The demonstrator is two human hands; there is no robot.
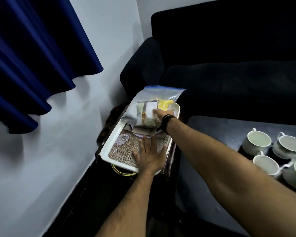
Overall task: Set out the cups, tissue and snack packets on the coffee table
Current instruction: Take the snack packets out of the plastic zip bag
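Reaching both hands onto a white tray (107,147) beside the dark counter (217,132).

Left hand (148,155) pressed flat and empty, fingers spread, on the tray's burlap-print floor; right hand (162,115) laid on a clear zip bag (143,106) at the tray's far end, grip hidden behind wrist and black band, so cannot tell whether clasped. Inside the bag: snack packets (147,111), white and yellow, print blurred. Four empty white cups (256,141) grouped on the counter at right, nearest one cut off by the frame edge.

Bag (150,106) on tray's (109,142) far end, cups (256,141) on table (212,130) right of tray
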